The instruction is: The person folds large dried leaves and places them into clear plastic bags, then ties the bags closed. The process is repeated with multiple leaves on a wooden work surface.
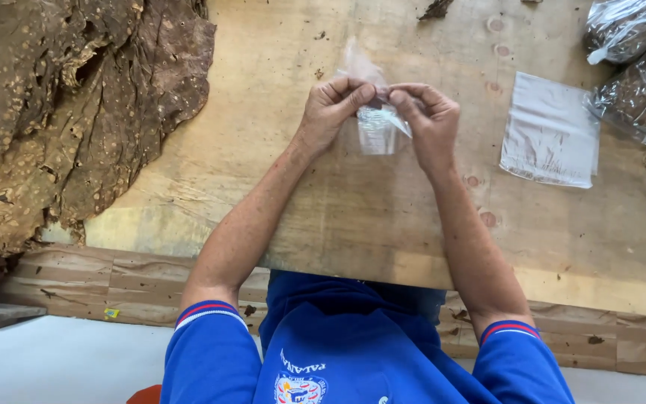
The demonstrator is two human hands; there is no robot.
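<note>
Head view: both hands' fingers pinch a small clear plastic bag, contents unclear.

A big heap of dried brown leaves covers the left end of the wooden table. A flat stack of clear plastic bags lies to the right, and 2 filled bags sit near it in the far right corner.

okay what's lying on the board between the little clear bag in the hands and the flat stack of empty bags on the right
Nothing: in the head view that stretch of wooden board between the small clear bag and the stack of empty bags is bare wood, apart from the right hand itself.
</note>
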